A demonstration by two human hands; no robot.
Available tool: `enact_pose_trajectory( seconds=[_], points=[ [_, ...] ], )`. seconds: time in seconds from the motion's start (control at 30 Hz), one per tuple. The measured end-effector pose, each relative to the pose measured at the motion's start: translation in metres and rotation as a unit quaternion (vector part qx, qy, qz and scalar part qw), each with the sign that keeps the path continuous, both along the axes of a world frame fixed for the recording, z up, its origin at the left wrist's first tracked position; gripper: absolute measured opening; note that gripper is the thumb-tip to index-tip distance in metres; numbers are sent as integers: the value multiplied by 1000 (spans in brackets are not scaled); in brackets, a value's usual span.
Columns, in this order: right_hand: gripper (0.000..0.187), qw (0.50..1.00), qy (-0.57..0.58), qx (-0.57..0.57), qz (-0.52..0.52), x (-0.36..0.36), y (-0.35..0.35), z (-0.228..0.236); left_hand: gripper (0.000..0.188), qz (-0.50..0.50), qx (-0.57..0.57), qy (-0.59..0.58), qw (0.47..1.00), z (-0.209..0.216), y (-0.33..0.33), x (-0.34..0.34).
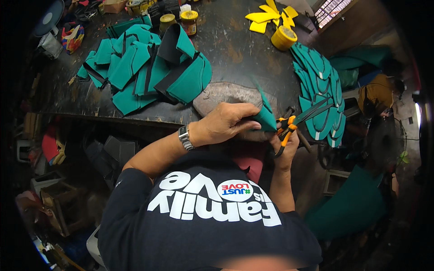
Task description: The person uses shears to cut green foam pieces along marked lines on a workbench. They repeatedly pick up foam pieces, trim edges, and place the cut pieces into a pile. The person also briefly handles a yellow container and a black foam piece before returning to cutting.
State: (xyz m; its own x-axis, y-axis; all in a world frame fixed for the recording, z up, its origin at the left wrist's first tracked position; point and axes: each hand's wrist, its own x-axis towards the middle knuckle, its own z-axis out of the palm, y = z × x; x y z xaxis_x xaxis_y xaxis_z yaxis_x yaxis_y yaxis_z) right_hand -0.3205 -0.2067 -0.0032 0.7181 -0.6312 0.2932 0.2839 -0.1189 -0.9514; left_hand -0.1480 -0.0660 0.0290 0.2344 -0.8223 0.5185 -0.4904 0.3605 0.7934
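My left hand (pixel 228 119), with a metal watch on its wrist, pinches a folded green fabric piece (pixel 266 118) between thumb and fingers. The piece stands tilted above a worn, rounded block (pixel 221 95) at the table's near edge. My right hand (pixel 285 149) is closed around the orange-and-black handles of what look like scissors (pixel 287 128). Their long dark blades point up and to the right, over the fabric stack. The green piece's lower tip touches or lies very near the handles; the right fingertips are partly hidden there.
Loose green pieces with black lining (pixel 144 67) are heaped on the dark table (pixel 230 45) at left. Overlapping green pieces (pixel 321 86) lie at its right edge. Beyond are a yellow pot (pixel 284 38), yellow cut shapes (pixel 262 18) and jars (pixel 189 22). Another person (pixel 379 92) is at far right.
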Motion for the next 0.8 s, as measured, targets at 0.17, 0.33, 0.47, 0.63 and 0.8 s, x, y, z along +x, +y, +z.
enact_pose_trajectory(
  seconds=[0.17,0.33,0.47,0.63,0.8],
  points=[
    [36,999,27,-38,28,6,8,15,23,-28,68,140,987,5,15,7],
    [36,998,29,-24,41,16,19,16,24,-48,74,211,974,0,34,13],
    [35,998,29,-44,46,27,21,14,25,-40,90,199,975,-5,44,22],
    [26,994,38,43,89,27,29,17,19,-68,90,268,957,-12,48,24],
    [19,990,75,39,113,26,42,15,13,6,33,361,932,-14,53,24]
  ],
)
